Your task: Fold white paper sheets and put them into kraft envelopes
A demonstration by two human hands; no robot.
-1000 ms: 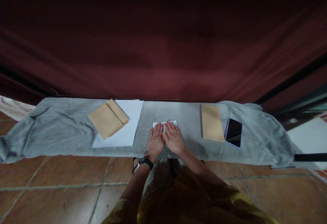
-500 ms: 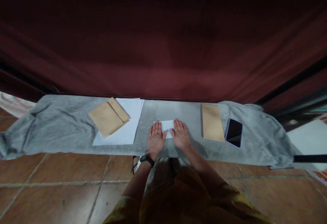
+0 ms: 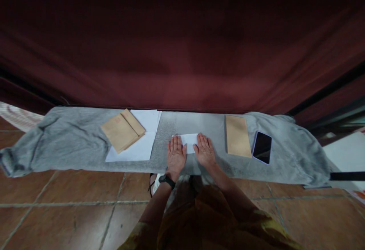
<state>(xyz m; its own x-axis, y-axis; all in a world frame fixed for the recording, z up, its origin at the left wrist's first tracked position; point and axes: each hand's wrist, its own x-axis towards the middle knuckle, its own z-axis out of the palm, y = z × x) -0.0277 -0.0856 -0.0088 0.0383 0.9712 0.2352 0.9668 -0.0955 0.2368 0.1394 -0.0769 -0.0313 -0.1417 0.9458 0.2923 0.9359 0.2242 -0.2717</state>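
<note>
A small piece of white paper (image 3: 189, 144), seemingly folded, lies on the grey cloth in front of me. My left hand (image 3: 175, 155) rests flat on its left end, fingers stretched forward, a dark band on the wrist. Flat on the right end lies my right hand (image 3: 205, 152), its fingers also stretched out. Between the two thumbs the middle of the paper shows; its ends are hidden under the hands.
Brown envelopes (image 3: 121, 132) lie on white sheets (image 3: 142, 149) to the left. Rightward are another brown envelope (image 3: 238, 136) and a phone (image 3: 262, 147). The grey cloth (image 3: 71, 139) covers a narrow surface, with a dark red fabric wall (image 3: 182, 71) behind it.
My right hand has slid slightly right along the paper, so the gap between the thumbs is wider. My left hand stays flat on the left end.
</note>
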